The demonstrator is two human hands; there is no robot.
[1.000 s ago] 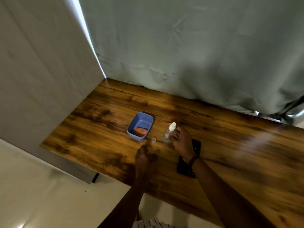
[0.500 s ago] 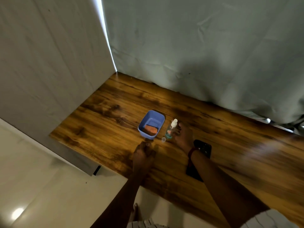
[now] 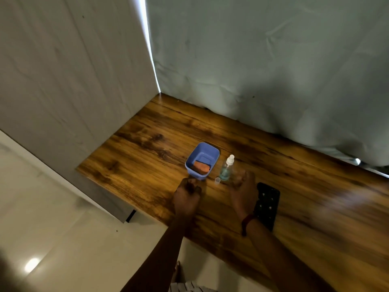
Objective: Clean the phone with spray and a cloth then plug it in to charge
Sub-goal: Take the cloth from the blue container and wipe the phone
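A clear spray bottle (image 3: 227, 168) with blue liquid and a white nozzle stands upright on the wooden table (image 3: 147, 157). Its small clear cap (image 3: 217, 180) sits just left of its base. My right hand (image 3: 242, 187) hovers just right of the bottle with loosely curled fingers, not touching it. A black phone (image 3: 268, 202) lies flat to the right, partly hidden by my right wrist. An orange cloth (image 3: 201, 167) lies inside a blue tub (image 3: 207, 149). My left hand (image 3: 186, 194) is curled into a fist at the tub's near side, holding nothing I can see.
A grey fabric backdrop (image 3: 273, 70) hangs along the table's far edge and a pale panel (image 3: 73, 81) closes the left side. The table's near edge drops to a glossy tiled floor (image 3: 63, 239). No charger or cable is in view.
My right hand has let go of the spray bottle and drawn back a little to the right. The bottle stands on its own. My left fist has stayed by the tub.
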